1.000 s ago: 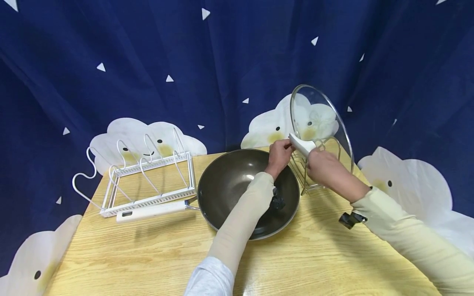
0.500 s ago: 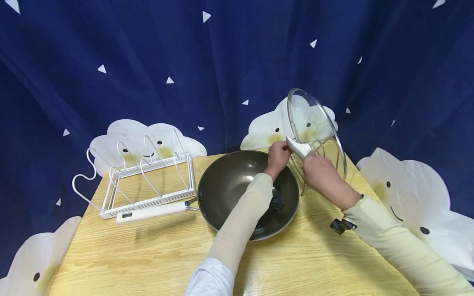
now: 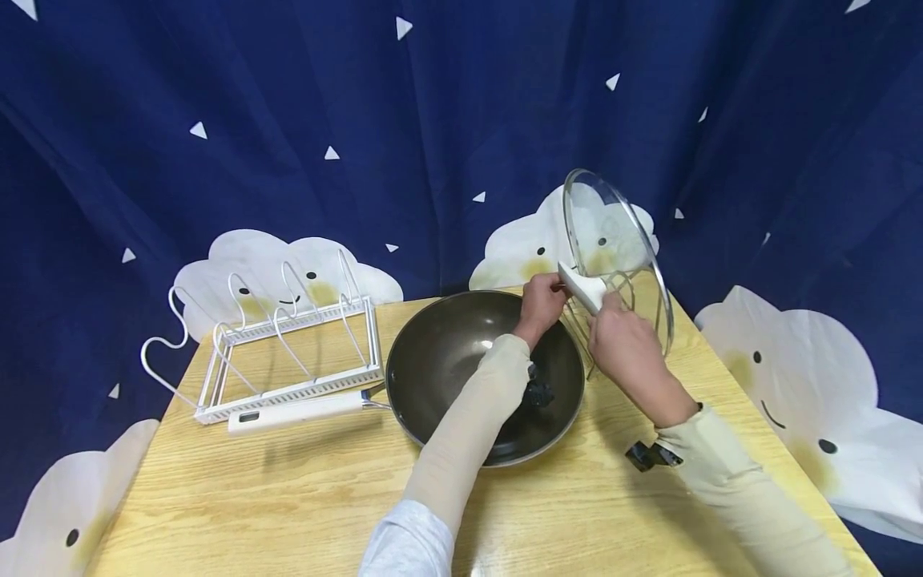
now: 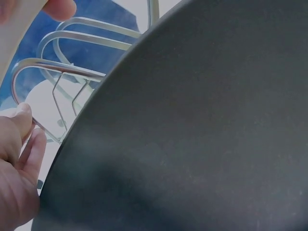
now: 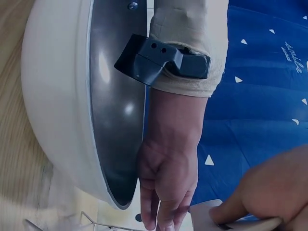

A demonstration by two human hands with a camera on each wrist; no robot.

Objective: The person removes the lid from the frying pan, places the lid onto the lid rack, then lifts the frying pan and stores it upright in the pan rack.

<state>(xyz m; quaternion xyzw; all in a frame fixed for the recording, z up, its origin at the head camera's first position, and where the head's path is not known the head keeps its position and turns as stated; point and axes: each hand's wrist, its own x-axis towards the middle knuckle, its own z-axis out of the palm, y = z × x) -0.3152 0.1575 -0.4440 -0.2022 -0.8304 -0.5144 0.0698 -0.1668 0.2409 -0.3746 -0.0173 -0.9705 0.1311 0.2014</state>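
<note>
My right hand (image 3: 626, 340) grips the white handle (image 3: 582, 286) of a glass lid (image 3: 613, 228) with a metal rim. The lid stands nearly upright at the back right, overlapping a metal wire rack (image 4: 72, 70) in the head view. Reaching across a dark wok (image 3: 447, 361), my left hand (image 3: 542, 304) pinches one of the rack's bent wires between thumb and finger, as the left wrist view shows. Much of the rack is hidden behind the hands and lid. The wok has a white outside and a white handle (image 3: 303, 411) pointing left.
To the left of the wok stands a white rack (image 3: 288, 393) with several upright wire loops, close behind the wok's handle. Everything is on a wooden table (image 3: 288, 505). A blue curtain (image 3: 461, 104) with white clouds hangs behind it.
My right hand and the lid have shifted a little left from a second ago, and the right forearm has swung down and left. The left hand, wok and white rack stay put.
</note>
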